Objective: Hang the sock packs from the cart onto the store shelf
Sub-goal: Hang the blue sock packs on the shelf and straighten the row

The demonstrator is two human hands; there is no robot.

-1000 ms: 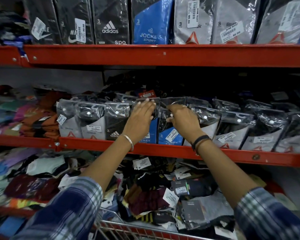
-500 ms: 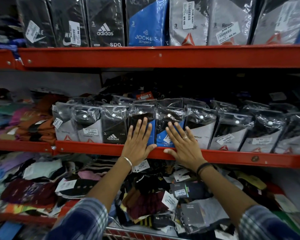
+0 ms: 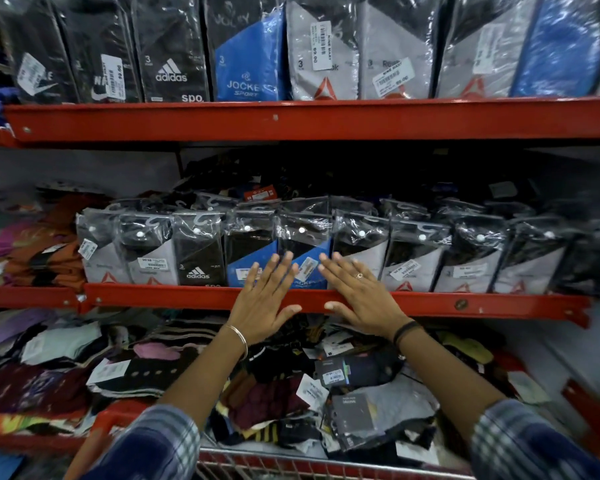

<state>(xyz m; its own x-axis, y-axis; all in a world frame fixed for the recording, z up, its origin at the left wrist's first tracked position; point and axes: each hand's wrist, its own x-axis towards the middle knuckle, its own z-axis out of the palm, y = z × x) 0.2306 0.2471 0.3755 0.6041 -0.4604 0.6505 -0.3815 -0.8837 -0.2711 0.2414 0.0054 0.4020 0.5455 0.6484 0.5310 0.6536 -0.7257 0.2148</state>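
Left hand: the left hand (image 3: 264, 303) is flat and spread, palm forward, holding nothing; its fingertips lie against a blue sock pack (image 3: 248, 261) and its thumb crosses the red front rail of the middle shelf (image 3: 153, 297). A thin metal bangle (image 3: 238, 337) sits at the wrist.
Right hand: the right hand (image 3: 359, 296) is likewise flat with fingers splayed, gripping nothing; its fingers touch a second blue pack (image 3: 309, 263) and the grey and black pack (image 3: 362, 247) just beside it. A ring (image 3: 360, 275) shows on one finger and a dark band (image 3: 406, 332) on the wrist.
Sleeves: both arms come out of rolled blue checked sleeves (image 3: 153, 445).
Sock packs on the middle shelf: a row of clear plastic packs (image 3: 416, 252) stands upright behind the rail, side by side, each with a white snap and a hook tab at the top.
Top shelf: taller packs (image 3: 172, 53) stand in a row on a red shelf (image 3: 312, 119), with price stickers on several.
Below the rail: loose socks and tagged packs (image 3: 354, 372) lie in a jumbled heap.
Cart: the wire rim of a cart (image 3: 291, 465) shows at the bottom edge, between the arms.
Left side: folded orange and coloured cloth (image 3: 45, 258) is stacked beside the row.
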